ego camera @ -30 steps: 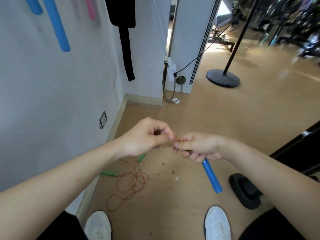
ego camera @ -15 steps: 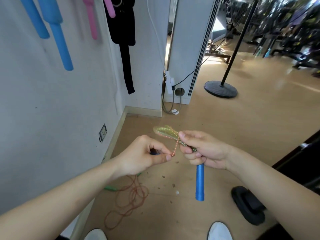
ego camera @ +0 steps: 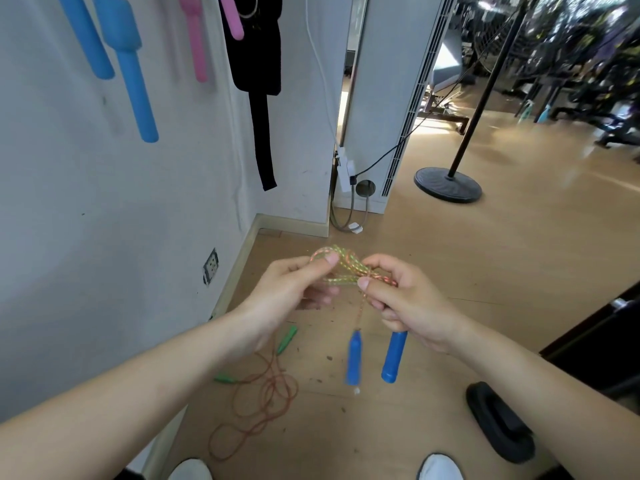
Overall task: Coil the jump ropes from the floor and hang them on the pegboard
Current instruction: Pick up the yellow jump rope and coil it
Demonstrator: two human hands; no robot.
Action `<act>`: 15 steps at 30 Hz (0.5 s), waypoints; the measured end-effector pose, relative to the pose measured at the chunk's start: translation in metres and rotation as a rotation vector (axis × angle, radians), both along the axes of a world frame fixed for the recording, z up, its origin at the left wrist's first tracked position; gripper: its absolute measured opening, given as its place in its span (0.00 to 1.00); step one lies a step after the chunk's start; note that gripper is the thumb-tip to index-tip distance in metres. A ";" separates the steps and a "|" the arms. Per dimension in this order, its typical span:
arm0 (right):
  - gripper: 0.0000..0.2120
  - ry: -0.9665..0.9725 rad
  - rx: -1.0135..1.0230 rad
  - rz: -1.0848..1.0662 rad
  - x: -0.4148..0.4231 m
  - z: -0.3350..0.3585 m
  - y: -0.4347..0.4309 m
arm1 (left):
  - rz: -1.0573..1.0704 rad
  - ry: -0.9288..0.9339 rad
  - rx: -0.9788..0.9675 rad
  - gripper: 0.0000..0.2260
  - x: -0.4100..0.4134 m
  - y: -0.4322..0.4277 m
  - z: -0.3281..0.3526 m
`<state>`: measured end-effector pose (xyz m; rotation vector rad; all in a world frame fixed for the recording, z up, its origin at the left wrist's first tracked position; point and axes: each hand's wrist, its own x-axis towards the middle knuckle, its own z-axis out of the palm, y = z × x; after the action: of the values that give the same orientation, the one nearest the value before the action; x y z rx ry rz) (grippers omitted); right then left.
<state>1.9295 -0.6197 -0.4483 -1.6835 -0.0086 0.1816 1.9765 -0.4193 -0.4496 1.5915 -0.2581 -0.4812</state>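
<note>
Coiled rope [ego camera: 341, 270]: a yellow-green and orange cord gathered into a short bundle, held in the air between both hands above the floor [ego camera: 485, 271].
Left hand [ego camera: 287, 292]: grip closed to a thumb-and-finger pinch on the looped end of the bundle; the other fingers are curled beneath.
Right hand [ego camera: 410, 301]: grip closed, thumb and forefinger pinching the bundle where the cord crosses itself; the lower fingers wrap the top of one blue handle [ego camera: 394, 355].
Free handle [ego camera: 354, 358]: the second blue one, dangling on a short run of cord just beside the held handle, clear of the floor.
Long axis: the bundle runs roughly level from one hand to the other, looped end up-left toward the wall [ego camera: 104, 220], handles hanging straight down at the right end.
Hanging spot: blue handles [ego camera: 131, 74] and pink handles [ego camera: 197, 46] already hang high on that wall; what they hang from is cut off by the top edge.
Nearer hand: the left, and it has the loop. Judgement: the loop end leads up and left to hang.
Second rope [ego camera: 266, 393]: an orange cord with green handles, loose on the floor by the baseboard, not yet coiled.
</note>
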 end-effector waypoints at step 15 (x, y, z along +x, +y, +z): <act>0.15 0.114 0.060 0.036 -0.003 0.004 0.010 | 0.075 -0.369 -0.106 0.10 0.010 -0.002 -0.004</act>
<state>1.9266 -0.6099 -0.4444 -1.6114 0.0406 0.3013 1.9865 -0.4218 -0.4535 1.5723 -0.4928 -0.1103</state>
